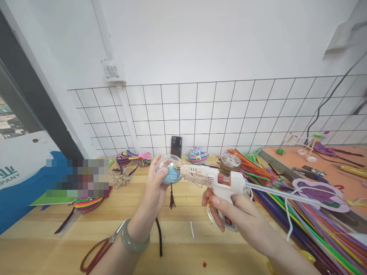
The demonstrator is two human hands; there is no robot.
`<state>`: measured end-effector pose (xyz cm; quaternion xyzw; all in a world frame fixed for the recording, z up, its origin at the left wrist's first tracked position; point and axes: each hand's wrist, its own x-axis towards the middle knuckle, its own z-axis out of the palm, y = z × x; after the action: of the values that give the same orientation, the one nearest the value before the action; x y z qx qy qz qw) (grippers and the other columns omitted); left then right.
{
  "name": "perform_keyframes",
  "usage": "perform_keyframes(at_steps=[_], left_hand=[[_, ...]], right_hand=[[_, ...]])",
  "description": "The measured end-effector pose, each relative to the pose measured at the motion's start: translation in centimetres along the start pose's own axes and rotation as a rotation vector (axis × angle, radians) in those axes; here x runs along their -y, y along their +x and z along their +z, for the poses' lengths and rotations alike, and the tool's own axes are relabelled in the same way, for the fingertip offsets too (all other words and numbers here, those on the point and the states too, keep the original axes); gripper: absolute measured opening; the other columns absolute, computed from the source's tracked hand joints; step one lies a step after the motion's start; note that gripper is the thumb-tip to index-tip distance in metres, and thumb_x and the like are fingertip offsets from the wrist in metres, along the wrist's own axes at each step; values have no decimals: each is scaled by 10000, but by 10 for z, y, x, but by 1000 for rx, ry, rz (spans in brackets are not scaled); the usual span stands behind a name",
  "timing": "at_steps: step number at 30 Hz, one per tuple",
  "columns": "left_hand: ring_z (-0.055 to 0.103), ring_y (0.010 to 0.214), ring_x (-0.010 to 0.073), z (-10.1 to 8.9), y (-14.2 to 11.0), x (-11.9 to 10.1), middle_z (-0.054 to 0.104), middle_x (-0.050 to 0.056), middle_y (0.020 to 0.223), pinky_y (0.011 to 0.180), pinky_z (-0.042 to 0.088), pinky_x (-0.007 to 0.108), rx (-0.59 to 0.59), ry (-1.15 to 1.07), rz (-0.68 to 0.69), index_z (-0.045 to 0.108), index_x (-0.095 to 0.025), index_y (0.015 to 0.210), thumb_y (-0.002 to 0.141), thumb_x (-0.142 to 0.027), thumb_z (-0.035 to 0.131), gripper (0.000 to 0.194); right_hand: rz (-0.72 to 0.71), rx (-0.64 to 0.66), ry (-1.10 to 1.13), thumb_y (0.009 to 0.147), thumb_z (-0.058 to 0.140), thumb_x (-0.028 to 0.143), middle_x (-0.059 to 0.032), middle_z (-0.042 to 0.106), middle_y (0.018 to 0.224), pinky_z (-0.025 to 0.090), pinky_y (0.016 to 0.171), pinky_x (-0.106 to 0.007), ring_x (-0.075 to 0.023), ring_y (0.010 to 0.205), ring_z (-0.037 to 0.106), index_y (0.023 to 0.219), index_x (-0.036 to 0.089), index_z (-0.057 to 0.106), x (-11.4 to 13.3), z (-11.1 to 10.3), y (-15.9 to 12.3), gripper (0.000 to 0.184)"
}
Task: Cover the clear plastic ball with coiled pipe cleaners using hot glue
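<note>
My left hand (155,187) is closed around a small ornament (169,171): a clear dome on top, light blue wrapping below, a dark red tassel hanging under it. My right hand (229,208) grips a white hot glue gun (215,179) by its handle, a finger on the orange trigger. The gun's nozzle points left and touches the ornament at the seam between dome and blue part. A clear glue stick (281,193) juts out of the gun's back to the right. A green bangle (134,240) is on my left wrist.
On the wooden table (177,248): red-handled scissors (97,252) at front left, a black cord (159,236), a pile of coloured pipe cleaners (304,217) at right, finished colourful ornaments (198,155) and a phone (176,146) by the wire grid wall, a tape roll (230,162).
</note>
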<state>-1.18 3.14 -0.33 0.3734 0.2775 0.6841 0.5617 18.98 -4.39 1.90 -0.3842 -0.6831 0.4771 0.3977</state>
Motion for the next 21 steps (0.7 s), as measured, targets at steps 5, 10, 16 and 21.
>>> perform_keyframes(at_steps=[5,10,16,21], left_hand=[[585,989,197,-2,-1,-1,615,77,1161,750,479,289,17,9,2,465,-242,1266,736,-304,712,588],[589,1006,215,-2,-1,0,617,78,1155,779,477,313,27,6,3,464,-240,1264,743,-311,704,578],[601,991,220,-2,0,-1,627,81,1128,771,480,325,42,-9,-12,439,-242,1286,757,-300,689,587],[601,976,208,-2,-2,-2,623,86,1143,737,480,299,41,3,-11,440,-238,1288,762,-306,688,586]], right_hand=[[22,-7,-5,946,418,501,32,489,577,361,614,-290,-138,594,466,813,184,505,0,0,1,355],[26,-16,25,942,431,505,42,479,567,359,597,-283,-132,581,454,853,178,501,-1,0,1,347],[16,-11,23,947,426,498,44,483,565,366,618,-288,-128,578,463,877,168,518,-1,0,1,350],[20,-21,-7,948,424,495,41,480,559,341,610,-288,-129,579,437,852,167,536,0,0,0,360]])
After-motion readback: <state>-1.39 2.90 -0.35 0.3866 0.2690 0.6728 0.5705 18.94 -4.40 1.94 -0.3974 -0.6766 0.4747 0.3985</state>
